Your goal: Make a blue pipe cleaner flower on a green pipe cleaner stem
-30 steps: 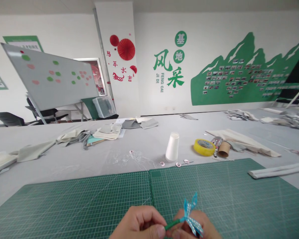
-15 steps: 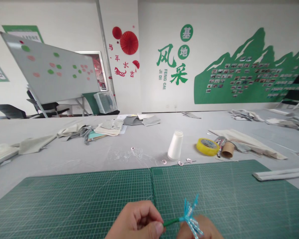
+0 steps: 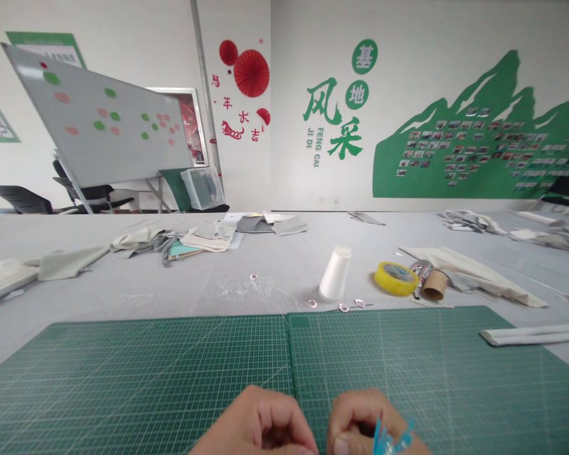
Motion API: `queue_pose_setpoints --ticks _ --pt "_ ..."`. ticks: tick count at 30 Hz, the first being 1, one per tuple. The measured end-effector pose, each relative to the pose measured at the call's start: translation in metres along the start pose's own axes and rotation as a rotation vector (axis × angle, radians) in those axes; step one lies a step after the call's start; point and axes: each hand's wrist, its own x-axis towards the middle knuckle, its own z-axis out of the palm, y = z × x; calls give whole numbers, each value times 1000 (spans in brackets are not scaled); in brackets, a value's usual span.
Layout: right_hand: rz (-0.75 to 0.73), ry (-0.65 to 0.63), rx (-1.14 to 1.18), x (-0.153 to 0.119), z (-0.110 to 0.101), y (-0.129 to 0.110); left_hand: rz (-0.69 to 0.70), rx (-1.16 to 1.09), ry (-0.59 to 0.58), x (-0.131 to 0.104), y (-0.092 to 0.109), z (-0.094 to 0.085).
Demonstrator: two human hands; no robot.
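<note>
The fingers of our left hand [image 3: 260,424] and right hand [image 3: 366,418] curl; what they pinch, we cannot tell. The blue ribbon [image 3: 387,444] shows at the right's four o'clock. We seem to be handling it; the next move calls for a steady hold. At twelve, a white cone [image 3: 335,275] stands on the desk [image 3: 279,259].

Hands, two, both ours, bare, low in view. Our left hand [image 3: 253,417]: fingers curled inward, knuckles uppermost, thumb partly cut off below. Our right hand [image 3: 360,407]: just beside, fingers bent, thumb tucked beneath.
</note>
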Motion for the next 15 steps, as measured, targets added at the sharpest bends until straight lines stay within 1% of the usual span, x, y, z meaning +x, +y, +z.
queue_pose_setpoints --ticks 1,4,7,9,12,15 --pt "5 20 -11 2 -1 -3 -12 16 -10 0 0 0" --pt "14 11 -66 10 -1 -16 -39 69 -15 -2 -4 3" --pt "-60 -6 -165 16 2 -29 -31 143 38 -4 -10 6" --pt "-90 -22 -231 19 4 -36 -35 201 47 -5 -13 7" --pt "-81 -50 -285 19 5 -43 -22 302 27 -7 -14 6" --pt "-59 -42 -348 16 8 -49 -28 425 14 -8 -12 5"
